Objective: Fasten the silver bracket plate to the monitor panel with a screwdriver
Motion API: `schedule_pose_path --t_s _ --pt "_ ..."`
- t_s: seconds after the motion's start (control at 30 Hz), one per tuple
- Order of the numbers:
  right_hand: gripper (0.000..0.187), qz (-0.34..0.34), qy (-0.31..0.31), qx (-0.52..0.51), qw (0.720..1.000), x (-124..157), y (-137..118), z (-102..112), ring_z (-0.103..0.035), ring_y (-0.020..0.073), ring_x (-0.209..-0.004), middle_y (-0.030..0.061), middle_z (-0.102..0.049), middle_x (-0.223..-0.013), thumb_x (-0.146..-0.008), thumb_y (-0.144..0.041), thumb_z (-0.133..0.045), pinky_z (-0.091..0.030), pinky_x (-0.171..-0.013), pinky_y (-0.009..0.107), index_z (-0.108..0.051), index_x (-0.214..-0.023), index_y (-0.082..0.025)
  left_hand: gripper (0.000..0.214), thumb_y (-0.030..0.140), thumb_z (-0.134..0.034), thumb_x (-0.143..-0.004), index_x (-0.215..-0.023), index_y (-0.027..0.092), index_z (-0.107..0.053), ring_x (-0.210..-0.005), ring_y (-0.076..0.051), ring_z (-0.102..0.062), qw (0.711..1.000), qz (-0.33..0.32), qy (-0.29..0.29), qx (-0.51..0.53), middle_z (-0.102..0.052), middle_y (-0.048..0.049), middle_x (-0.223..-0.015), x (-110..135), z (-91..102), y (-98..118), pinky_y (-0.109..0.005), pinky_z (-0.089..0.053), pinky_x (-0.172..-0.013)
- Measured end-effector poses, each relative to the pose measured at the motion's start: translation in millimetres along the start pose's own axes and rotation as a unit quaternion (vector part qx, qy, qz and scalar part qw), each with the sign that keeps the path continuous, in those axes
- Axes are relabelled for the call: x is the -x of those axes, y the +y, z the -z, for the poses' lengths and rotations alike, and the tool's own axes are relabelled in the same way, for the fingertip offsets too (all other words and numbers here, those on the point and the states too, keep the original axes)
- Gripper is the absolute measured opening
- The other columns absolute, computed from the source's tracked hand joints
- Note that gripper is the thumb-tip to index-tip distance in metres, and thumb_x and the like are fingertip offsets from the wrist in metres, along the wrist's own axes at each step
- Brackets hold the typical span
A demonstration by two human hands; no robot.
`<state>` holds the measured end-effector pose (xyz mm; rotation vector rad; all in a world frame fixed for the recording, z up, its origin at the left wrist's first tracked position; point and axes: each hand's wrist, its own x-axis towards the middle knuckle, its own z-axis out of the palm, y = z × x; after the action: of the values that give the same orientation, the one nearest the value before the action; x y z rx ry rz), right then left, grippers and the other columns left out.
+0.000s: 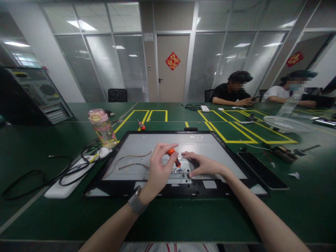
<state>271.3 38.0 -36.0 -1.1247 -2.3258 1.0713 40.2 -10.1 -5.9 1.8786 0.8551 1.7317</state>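
A large flat display panel (225, 150) lies on the green table with its grey metal back up and a black frame around it. My left hand (160, 168), with a watch on the wrist, grips a small orange and black screwdriver (171, 152) between thumb and fingers. The screwdriver tilts, its tip down at a small metal bracket (187, 167) near the panel's front edge. My right hand (204, 164) rests at the bracket's right side, thumb and fingers apart. Thin cables (133, 164) lie loose on the panel's left half.
Left of the panel are a white power strip (70, 180) with black cords and a pink-lidded bottle (102, 127). Another screwdriver (141, 126) lies behind it. On the right are a black phone (262, 171) and a fan grille (286, 124). Two people sit across the table.
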Motion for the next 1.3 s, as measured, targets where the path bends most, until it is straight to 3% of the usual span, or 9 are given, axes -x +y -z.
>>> schedule_pose_path --t_s 0.07,0.23,0.4,0.6,0.83,1.0,1.23,1.3 --pt "0.082 0.007 0.003 -0.001 1.000 -0.4 2.7 -0.7 -0.027 0.0307 -0.144 0.0111 -0.035 -0.154 -0.065 -0.055 -0.079 -0.021 -0.118 0.046 -0.051 -0.135 -0.022 0.021 0.026 -0.060 -0.091 -0.111 0.024 -0.068 -0.085 -0.017 -0.057 1.000 -0.003 -0.007 -0.007 -0.056 -0.0036 -0.094 1.5 -1.1 0.1 -0.030 -0.049 -0.080" --pt "0.081 0.004 0.005 0.000 1.000 -0.4 2.9 -0.9 -0.029 0.0306 -0.143 0.0103 -0.037 -0.153 -0.065 -0.056 -0.079 -0.023 -0.118 0.047 -0.051 -0.134 -0.024 0.036 0.023 -0.039 -0.100 -0.135 0.025 -0.051 -0.103 -0.020 -0.059 0.999 -0.002 -0.045 0.019 -0.056 -0.0088 -0.121 4.0 -1.8 2.2 -0.035 -0.048 -0.090" --pt "0.082 0.001 -0.004 0.002 1.000 0.2 -1.0 0.6 -0.026 0.0308 -0.144 0.0107 -0.035 -0.154 -0.065 -0.057 -0.078 -0.021 -0.119 0.048 -0.051 -0.135 -0.023 0.026 0.023 -0.057 -0.093 -0.117 0.024 -0.064 -0.089 -0.017 -0.058 0.999 -0.029 -0.018 -0.022 -0.058 -0.0034 -0.096 2.2 -1.4 1.3 -0.030 -0.048 -0.083" --pt "0.082 -0.009 -0.003 -0.001 1.000 0.6 -2.1 0.7 -0.025 0.0312 -0.145 0.0092 -0.035 -0.154 -0.065 -0.057 -0.078 -0.021 -0.118 0.050 -0.050 -0.135 -0.026 0.034 0.022 -0.040 -0.099 -0.128 0.022 -0.058 -0.099 -0.019 -0.059 1.000 -0.012 -0.023 0.004 -0.059 -0.0077 -0.113 1.8 0.6 1.9 -0.033 -0.046 -0.089" --pt "0.082 -0.007 0.000 0.001 1.000 -0.1 1.2 -0.1 -0.028 0.0296 -0.144 0.0116 -0.034 -0.154 -0.065 -0.054 -0.079 -0.022 -0.118 0.047 -0.050 -0.135 -0.023 0.023 0.024 -0.056 -0.093 -0.113 0.023 -0.067 -0.086 -0.017 -0.057 0.999 -0.017 0.002 -0.040 -0.055 -0.0033 -0.094 -0.6 0.7 2.5 -0.030 -0.047 -0.082" --pt "0.083 -0.009 -0.001 0.001 1.000 0.0 1.4 -0.2 -0.027 0.0296 -0.144 0.0109 -0.035 -0.154 -0.065 -0.055 -0.079 -0.020 -0.119 0.047 -0.050 -0.135 -0.024 0.033 0.022 -0.040 -0.099 -0.126 0.022 -0.059 -0.100 -0.020 -0.059 1.000 -0.005 -0.014 -0.010 -0.058 -0.0075 -0.113 0.2 1.1 3.2 -0.033 -0.047 -0.089" --pt "0.083 -0.004 -0.001 0.006 1.000 -0.6 2.3 -0.3 -0.029 0.0322 -0.143 0.0092 -0.036 -0.154 -0.064 -0.058 -0.078 -0.022 -0.118 0.050 -0.050 -0.136 -0.027 0.012 0.020 -0.061 -0.089 -0.098 0.021 -0.067 -0.082 -0.017 -0.057 0.998 -0.037 0.004 -0.051 -0.055 -0.0017 -0.086 -3.0 1.6 3.8 -0.029 -0.046 -0.079" --pt "0.083 -0.005 0.001 0.007 1.000 -0.5 2.6 -0.4 -0.029 0.0321 -0.143 0.0097 -0.036 -0.153 -0.064 -0.058 -0.078 -0.022 -0.118 0.049 -0.050 -0.136 -0.026 0.015 0.021 -0.058 -0.090 -0.102 0.022 -0.067 -0.086 -0.018 -0.057 0.998 -0.032 0.004 -0.051 -0.055 -0.0024 -0.090 -2.5 2.8 3.9 -0.030 -0.046 -0.081"
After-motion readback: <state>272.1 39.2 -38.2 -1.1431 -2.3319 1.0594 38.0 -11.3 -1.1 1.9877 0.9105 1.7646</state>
